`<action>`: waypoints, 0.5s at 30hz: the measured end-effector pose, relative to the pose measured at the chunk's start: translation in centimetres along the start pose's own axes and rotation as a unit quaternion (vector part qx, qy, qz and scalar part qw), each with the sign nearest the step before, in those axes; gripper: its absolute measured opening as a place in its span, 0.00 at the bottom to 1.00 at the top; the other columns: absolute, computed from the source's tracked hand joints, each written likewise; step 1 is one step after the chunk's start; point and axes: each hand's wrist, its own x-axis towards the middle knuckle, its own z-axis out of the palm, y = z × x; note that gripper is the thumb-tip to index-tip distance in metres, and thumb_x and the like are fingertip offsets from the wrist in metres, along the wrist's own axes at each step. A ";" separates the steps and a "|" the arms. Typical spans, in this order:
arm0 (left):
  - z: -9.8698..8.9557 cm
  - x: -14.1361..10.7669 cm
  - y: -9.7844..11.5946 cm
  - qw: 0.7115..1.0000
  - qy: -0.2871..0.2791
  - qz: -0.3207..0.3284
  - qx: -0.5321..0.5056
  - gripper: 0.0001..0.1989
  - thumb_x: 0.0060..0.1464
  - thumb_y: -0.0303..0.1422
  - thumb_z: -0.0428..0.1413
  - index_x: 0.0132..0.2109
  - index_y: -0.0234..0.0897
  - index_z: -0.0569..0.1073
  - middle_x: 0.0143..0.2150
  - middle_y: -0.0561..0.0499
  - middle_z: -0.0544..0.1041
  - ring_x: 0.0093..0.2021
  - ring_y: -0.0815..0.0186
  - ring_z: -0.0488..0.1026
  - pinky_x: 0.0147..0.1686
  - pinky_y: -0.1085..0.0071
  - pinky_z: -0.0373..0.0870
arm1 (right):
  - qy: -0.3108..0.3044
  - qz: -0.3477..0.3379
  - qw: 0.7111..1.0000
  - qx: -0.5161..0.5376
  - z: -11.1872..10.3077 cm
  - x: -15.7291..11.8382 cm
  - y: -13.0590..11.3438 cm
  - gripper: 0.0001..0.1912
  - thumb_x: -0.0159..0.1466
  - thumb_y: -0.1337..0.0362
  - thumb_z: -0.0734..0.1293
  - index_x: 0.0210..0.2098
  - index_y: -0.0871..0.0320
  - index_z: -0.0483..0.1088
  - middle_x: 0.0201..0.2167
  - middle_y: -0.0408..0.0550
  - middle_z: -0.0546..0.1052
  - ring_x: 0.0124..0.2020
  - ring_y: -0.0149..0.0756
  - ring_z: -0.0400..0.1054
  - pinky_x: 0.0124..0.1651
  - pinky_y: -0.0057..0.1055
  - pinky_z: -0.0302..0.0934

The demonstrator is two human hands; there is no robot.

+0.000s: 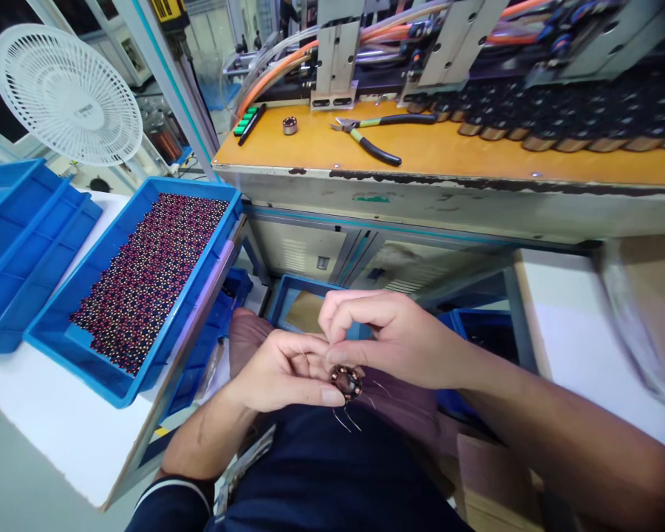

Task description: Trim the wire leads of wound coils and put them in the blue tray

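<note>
So the left hand (282,373) has a little wire-wound ring (355,386) in its grip, thumb pressed on the near edge and the fingers curled in behind it, palm tipped up. The ring sits right at the left thumb tip, over the lap, with a few thin wires (341,422) poking out below the fingers toward the dark shirt (355,473).

The right hand (377,329) is just above and beyond it, thumb and index finger pinched together close to the top of the ring. Honestly can't tell if there's a wire end between those two fingertips; it's too small to make out.

Off to the left of the fingers there's a blue tray (77,369) on a white table (44,421), with loads of tiny red, black and gold pieces (149,273) in it. More blue trays (22,251) are stacked farther left, and a white fan (66,96) stands beyond those.

Straight ahead of the fingers, well apart from them, is an orange-topped bench (310,159). Pliers (350,128) lie on it with their handles spread, plus another small ring (290,125) and a black pen (252,124). Ahead and right of the fingers are rows of dark, copper-bottomed cylinders (543,139).
</note>
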 end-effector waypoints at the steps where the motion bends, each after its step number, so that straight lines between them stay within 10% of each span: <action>1: 0.0 -0.1 0.0 1.000 0.003 0.007 0.003 0.14 0.45 0.27 0.69 0.42 0.34 0.81 0.32 0.48 0.82 0.32 0.67 0.81 0.35 0.74 0.78 | 0.010 -0.001 1.000 -0.002 0.2 0.0 0.0 0.15 0.67 0.58 0.71 0.28 0.59 0.71 0.30 0.44 0.73 0.32 0.30 0.67 0.37 0.26 0.61; 9: -0.3 0.0 -0.1 0.990 0.094 0.090 0.045 0.18 0.40 0.26 0.72 0.42 0.36 0.82 0.42 0.43 0.83 0.35 0.67 0.81 0.35 0.74 0.78 | 0.149 0.091 0.983 -0.058 0.3 -1.3 -1.1 0.18 0.65 0.55 0.70 0.24 0.58 0.69 0.29 0.46 0.73 0.30 0.33 0.66 0.34 0.29 0.60; 15: -0.2 0.4 0.1 0.984 0.073 0.154 0.057 0.18 0.42 0.23 0.70 0.43 0.39 0.83 0.42 0.45 0.82 0.36 0.68 0.81 0.39 0.74 0.79 | 0.135 0.190 0.971 -0.053 0.3 -2.7 -2.1 0.13 0.63 0.57 0.70 0.26 0.58 0.74 0.25 0.45 0.75 0.26 0.32 0.66 0.28 0.26 0.58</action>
